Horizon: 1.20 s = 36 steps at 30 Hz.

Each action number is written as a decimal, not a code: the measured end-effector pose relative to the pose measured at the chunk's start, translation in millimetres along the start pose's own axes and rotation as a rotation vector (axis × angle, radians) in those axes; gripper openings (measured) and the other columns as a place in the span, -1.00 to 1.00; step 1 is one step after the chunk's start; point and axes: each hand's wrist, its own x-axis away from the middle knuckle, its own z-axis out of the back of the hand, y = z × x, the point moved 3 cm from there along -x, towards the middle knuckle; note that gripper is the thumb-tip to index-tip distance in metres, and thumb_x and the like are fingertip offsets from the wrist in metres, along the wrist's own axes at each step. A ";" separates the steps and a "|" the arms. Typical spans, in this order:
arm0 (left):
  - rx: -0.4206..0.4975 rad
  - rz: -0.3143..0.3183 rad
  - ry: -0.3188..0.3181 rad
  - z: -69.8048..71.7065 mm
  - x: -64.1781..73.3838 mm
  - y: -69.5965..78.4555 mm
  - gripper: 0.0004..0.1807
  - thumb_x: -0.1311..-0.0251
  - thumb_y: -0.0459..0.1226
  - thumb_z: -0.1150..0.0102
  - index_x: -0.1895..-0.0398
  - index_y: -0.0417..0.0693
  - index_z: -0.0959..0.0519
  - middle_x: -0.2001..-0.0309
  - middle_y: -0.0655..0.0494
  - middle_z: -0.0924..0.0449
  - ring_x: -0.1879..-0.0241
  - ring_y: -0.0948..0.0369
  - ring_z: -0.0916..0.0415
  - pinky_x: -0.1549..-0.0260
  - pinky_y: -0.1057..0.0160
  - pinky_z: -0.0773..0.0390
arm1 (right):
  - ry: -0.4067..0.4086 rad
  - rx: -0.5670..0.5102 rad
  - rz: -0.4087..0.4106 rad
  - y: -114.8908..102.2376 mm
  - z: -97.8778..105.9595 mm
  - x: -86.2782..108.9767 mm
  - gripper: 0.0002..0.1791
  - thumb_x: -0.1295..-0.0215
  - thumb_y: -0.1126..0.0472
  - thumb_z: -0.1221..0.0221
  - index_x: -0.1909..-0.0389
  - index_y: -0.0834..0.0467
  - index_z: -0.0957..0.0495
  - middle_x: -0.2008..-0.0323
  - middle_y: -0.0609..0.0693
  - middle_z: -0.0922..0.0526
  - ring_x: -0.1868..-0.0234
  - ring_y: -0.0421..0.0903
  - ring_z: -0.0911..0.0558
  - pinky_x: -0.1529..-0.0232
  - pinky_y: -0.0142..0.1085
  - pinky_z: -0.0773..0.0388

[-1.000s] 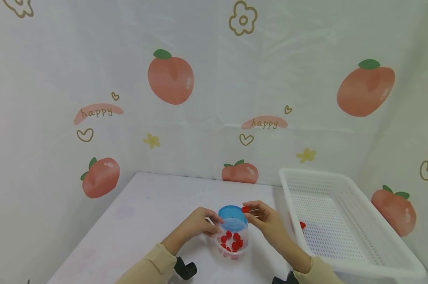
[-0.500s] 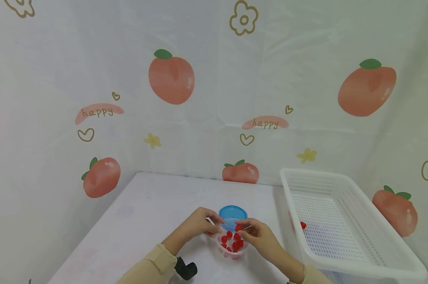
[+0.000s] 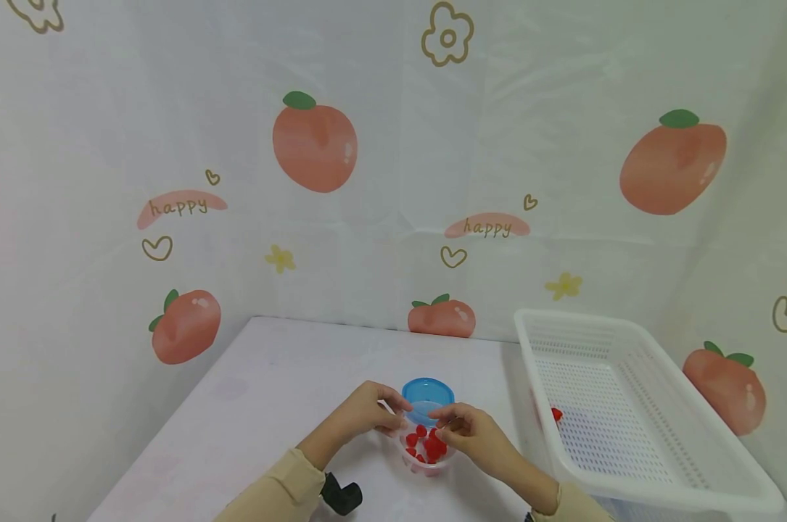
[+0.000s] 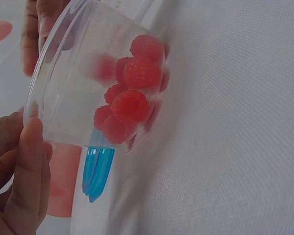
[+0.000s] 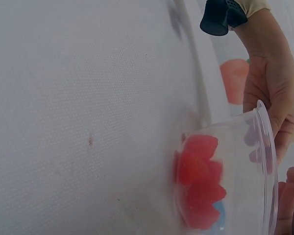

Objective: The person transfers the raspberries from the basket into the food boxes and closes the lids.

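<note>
A clear round plastic tub (image 3: 426, 467) stands on the table with several red raspberries (image 4: 130, 106) in its bottom. My left hand (image 3: 371, 407) pinches the tub's rim, thumb and fingers on either side of it. Over the opposite side of the rim, my right hand (image 3: 473, 435) has its fingers loosely bent, with nothing seen between them. One blurred raspberry (image 4: 104, 68) is inside the tub above the others in the left wrist view, apart from the fingers. Behind the tub is a blue lid (image 3: 426, 393), upright in part and partly hidden by the tub.
On the right stands a large white perforated basket (image 3: 628, 413), with a red raspberry (image 3: 556, 414) by its left wall. A black wrist mount (image 3: 341, 495) sits on the left forearm. A printed cloth (image 3: 367, 239) hangs behind the table.
My right hand has come left and toward me from beside the lid to over the tub, and has let go of a raspberry into it. The left hand has stayed on the rim.
</note>
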 end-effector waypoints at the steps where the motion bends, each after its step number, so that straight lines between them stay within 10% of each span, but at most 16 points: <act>1: 0.001 -0.002 0.001 0.0 0.3 0.3 -0.76 -0.03 -0.39 -0.39 0.19 -0.26 -0.69 0.43 0.08 -0.58 0.53 0.26 -0.56 0.44 0.27 -0.69 | -0.001 0.001 0.001 0.2 0.0 -0.1 -0.66 -0.26 0.25 -0.24 0.00 0.33 -0.55 0.20 0.12 -0.63 0.28 -0.16 -0.59 0.24 -0.49 -0.62; 22: -0.014 0.010 0.005 -0.6 1.6 1.6 -0.77 -0.04 -0.40 -0.38 0.18 -0.23 -0.69 0.42 0.07 -0.58 0.52 0.25 -0.55 0.44 0.26 -0.69 | -0.041 0.011 0.033 -9.9 7.8 -0.4 -0.71 -0.30 0.22 -0.22 0.07 0.34 -0.54 0.19 0.17 -0.62 0.21 -0.09 -0.60 0.21 -0.46 -0.62; 36: -0.027 0.020 0.005 -0.2 1.5 1.8 -0.77 -0.04 -0.38 -0.40 0.20 -0.22 -0.70 0.40 0.08 -0.58 0.50 0.23 -0.54 0.43 0.29 -0.68 | 0.024 0.029 0.116 -47.9 69.1 9.3 -0.71 -0.34 0.21 -0.18 0.02 0.29 -0.51 0.12 0.18 -0.60 0.15 -0.16 -0.62 0.14 -0.46 -0.60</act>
